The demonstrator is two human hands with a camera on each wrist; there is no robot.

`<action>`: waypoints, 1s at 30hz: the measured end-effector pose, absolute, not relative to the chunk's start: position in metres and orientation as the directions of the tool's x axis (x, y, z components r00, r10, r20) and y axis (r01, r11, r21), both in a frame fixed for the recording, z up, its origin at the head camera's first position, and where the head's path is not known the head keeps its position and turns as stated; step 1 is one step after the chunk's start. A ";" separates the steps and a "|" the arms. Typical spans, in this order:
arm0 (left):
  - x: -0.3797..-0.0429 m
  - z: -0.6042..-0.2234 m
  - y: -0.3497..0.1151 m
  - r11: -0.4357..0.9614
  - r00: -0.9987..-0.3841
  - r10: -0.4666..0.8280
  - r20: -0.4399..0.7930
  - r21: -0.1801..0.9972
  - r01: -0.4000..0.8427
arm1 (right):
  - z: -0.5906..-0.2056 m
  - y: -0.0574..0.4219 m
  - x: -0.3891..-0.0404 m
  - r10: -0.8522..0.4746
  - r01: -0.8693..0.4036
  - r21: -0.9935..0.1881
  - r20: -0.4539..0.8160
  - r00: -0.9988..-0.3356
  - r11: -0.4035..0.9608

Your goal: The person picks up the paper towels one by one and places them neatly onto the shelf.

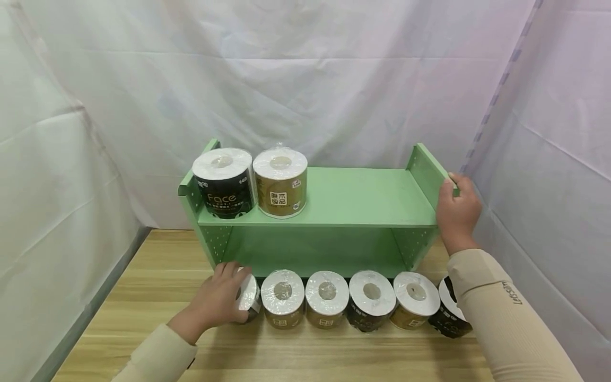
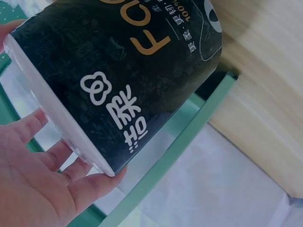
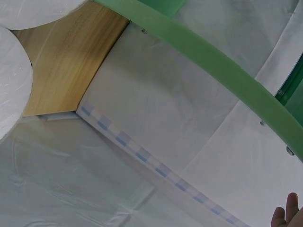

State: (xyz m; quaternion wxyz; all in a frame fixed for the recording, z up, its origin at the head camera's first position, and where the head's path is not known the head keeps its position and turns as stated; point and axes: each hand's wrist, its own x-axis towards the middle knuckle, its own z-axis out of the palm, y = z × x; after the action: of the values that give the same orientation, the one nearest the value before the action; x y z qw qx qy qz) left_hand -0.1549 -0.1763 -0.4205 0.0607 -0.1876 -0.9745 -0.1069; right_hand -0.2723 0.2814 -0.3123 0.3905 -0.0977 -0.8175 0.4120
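My left hand (image 1: 217,298) grips the leftmost toilet roll (image 1: 248,293) of the front row, at the foot of a green two-tier shelf (image 1: 355,196). In the left wrist view this toilet roll (image 2: 118,71) shows a black wrapper with "Face" lettering, and fingers (image 2: 94,187) lie along its white end. My right hand (image 1: 459,212) holds the top front corner of the shelf's right side panel. Only a few fingertips (image 3: 292,205) of that hand show in the right wrist view, near the curved green panel edge (image 3: 203,61).
On the upper tier, at the left, stand a black-wrapped roll (image 1: 226,193) and a brown-wrapped roll (image 1: 281,193). Several more rolls, among them a brown one (image 1: 282,294) and a black one (image 1: 371,297), line the wooden table (image 1: 334,361). White curtains (image 1: 334,95) surround the table.
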 end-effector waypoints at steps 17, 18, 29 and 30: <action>-0.148 -0.382 -0.176 0.903 -0.904 0.375 0.204 0.140 0.406 | -0.311 0.282 -0.271 0.481 -0.148 -0.767 0.527 -0.701 0.625; -0.148 -0.380 -0.177 0.904 -0.905 0.374 0.204 0.138 0.405 | -0.311 0.282 -0.271 0.482 -0.145 -0.766 0.526 -0.701 0.626; -0.146 -0.358 -0.177 0.902 -0.902 0.374 0.217 0.143 0.408 | -0.311 0.283 -0.270 0.489 -0.137 -0.777 0.510 -0.707 0.614; -0.146 -0.357 -0.177 0.900 -0.901 0.376 0.216 0.145 0.411 | -0.311 0.283 -0.270 0.490 -0.136 -0.776 0.512 -0.705 0.615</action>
State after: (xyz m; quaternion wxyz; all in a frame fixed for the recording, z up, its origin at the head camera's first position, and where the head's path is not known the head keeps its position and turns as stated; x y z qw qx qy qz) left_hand -0.1463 -0.1770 -0.3573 0.0918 -0.2027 -0.9704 -0.0941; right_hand -0.2703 0.2828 -0.3112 0.3684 -0.1082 -0.8198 0.4250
